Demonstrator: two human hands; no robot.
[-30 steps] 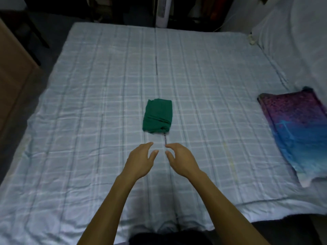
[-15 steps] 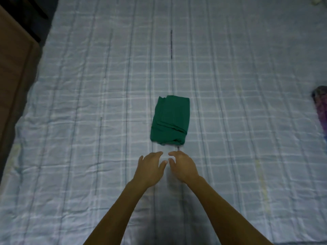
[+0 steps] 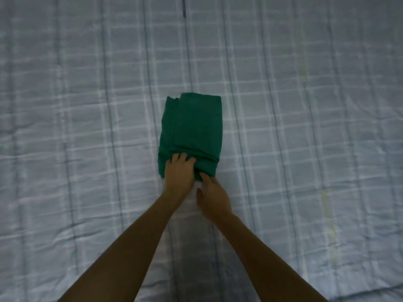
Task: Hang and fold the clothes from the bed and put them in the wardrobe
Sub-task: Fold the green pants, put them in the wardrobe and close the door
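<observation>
A folded green garment [image 3: 192, 129] lies in the middle of the bed, on the pale checked sheet [image 3: 305, 127]. My left hand [image 3: 178, 175] rests on the garment's near edge, its fingers lying over the top fold and its thumb hidden. My right hand [image 3: 213, 197] is just to the right of it on the sheet. Its fingertips touch the garment's near right corner, and its thumb is spread apart. Neither hand has lifted the garment.
The checked sheet fills the whole view, with shallow wrinkles on the left side. The bed's near edge shows at the bottom right corner [image 3: 370, 295]. No other clothes are in view.
Both hands moved forward from hovering short of the green garment onto its near edge. The view has closed in on the bed, so the purple and blue cloth at right left the view.
</observation>
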